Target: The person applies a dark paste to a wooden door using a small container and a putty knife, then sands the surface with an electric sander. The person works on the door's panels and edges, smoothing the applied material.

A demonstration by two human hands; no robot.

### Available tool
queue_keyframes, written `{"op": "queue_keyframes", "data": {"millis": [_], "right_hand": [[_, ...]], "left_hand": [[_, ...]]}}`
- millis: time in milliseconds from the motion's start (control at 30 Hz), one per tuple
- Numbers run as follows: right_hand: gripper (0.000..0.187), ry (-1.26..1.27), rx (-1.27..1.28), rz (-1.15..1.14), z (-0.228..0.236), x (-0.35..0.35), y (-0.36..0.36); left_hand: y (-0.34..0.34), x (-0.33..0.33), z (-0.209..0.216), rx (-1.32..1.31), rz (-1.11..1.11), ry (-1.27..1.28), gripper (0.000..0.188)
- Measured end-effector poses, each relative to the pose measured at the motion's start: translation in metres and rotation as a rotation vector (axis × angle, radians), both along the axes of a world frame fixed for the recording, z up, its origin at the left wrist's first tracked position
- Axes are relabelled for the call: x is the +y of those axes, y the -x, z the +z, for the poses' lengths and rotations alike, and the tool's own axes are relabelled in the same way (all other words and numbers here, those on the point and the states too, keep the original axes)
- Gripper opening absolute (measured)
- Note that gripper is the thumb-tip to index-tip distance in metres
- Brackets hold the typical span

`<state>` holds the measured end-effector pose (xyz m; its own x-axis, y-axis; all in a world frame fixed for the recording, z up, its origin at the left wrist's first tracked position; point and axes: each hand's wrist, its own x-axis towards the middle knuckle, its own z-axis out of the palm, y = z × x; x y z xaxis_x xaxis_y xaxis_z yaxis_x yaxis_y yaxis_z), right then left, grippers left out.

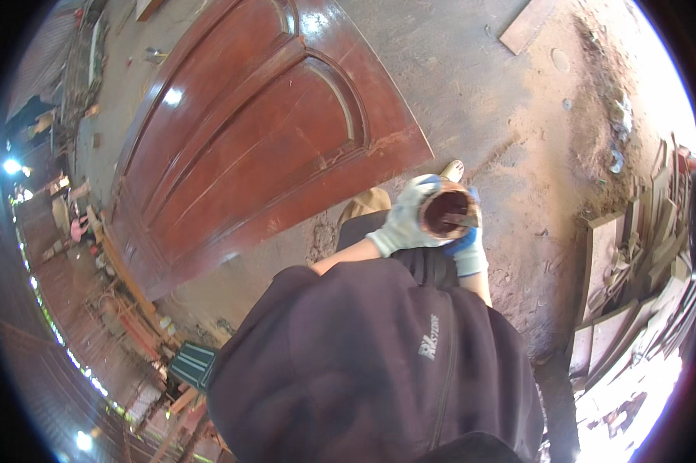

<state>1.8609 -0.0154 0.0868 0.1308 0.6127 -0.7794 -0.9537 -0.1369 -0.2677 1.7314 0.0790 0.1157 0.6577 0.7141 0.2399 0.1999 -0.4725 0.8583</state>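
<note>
My left hand [403, 219], in a pale knitted glove, is wrapped around the left side of a round can [427, 202]. Dark reddish-brown liquid [443, 205] shows inside the can, and its rim is smeared with the same colour. My right hand [469, 253], in a glove with blue coating, is closed at the can's right side. A flat brush-like tool [461, 221] runs from that hand over the can's mouth; blur hides its exact form. Ahead and to the left lies a large glossy red-brown panelled wooden door [267, 131], its near edge close to my legs.
Stacked boards and scrap wood [630, 247] line the right side. A flat wooden piece [527, 27] rests on the dusty concrete floor [471, 69] farther ahead. A dark green plastic stool or crate [193, 365] stands at lower left, near more timber [124, 266].
</note>
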Motion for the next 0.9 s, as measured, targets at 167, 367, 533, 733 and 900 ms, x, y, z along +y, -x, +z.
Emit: {"op": "queue_keyframes", "data": {"millis": [167, 367, 533, 733, 900], "right_hand": [[0.051, -0.114, -0.378, 0.189, -0.034, -0.064, -0.114], [0.064, 0.057, 0.175, -0.070, 0.023, -0.014, -0.225], [0.072, 0.149, 0.023, -0.051, 0.007, 0.062, -0.287], [0.074, -0.003, 0.037, 0.070, 0.000, 0.169, -0.318], [0.062, -0.087, -0.510, 0.516, -0.021, 0.270, -0.329]], "left_hand": [[-0.085, -0.001, 0.004, 0.071, -0.260, -0.006, 0.093], [-0.079, 0.095, -0.077, 0.922, 0.381, -0.227, 0.100], [-0.067, 0.195, -0.121, 1.063, 0.569, -0.058, 0.109], [-0.075, 0.269, -0.125, 1.020, 0.568, -0.040, 0.111], [-0.083, 0.290, -0.129, 0.983, 0.611, -0.002, 0.111]]}}
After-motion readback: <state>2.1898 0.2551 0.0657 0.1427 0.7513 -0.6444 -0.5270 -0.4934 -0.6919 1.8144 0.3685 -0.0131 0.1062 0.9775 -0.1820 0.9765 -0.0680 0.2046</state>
